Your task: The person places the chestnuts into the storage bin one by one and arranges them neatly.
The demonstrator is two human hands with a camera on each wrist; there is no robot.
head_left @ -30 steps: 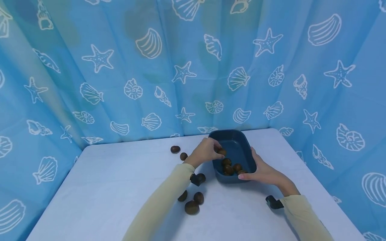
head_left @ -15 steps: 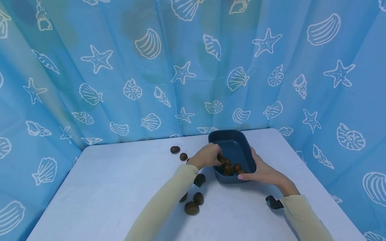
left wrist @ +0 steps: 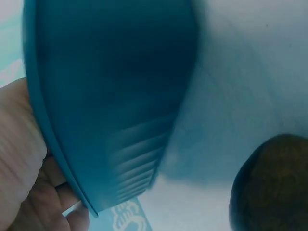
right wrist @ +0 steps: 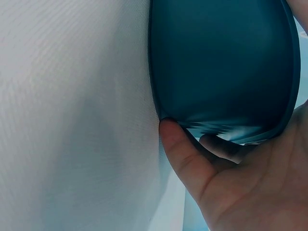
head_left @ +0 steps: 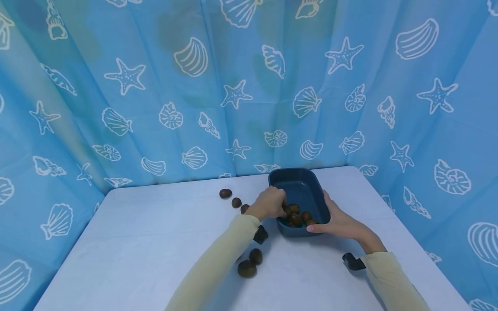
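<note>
The right hand (head_left: 343, 221) holds a dark blue, smooth-walled rectangular bin with rounded corners (head_left: 301, 192), thumb along the near rim and the other fingers spread on the outer side. The left hand (head_left: 269, 202) reaches over the opposite rim, its bent fingers dipping inside; whether they grip anything I cannot tell, since the tips are hidden. Just beside those fingers, between the two hands, several brown, rounded, shiny lumps (head_left: 295, 220) cluster in the bin. More loose brown lumps (head_left: 247, 268) lie near the left forearm: three beyond the wrist, two on its near side. The white tablecloth (head_left: 155, 233) under both hands has a fine ribbed weave (plainest beside the right hand), and past them hangs a blue curtain (head_left: 186, 99) printed with white shells and starfish.
</note>
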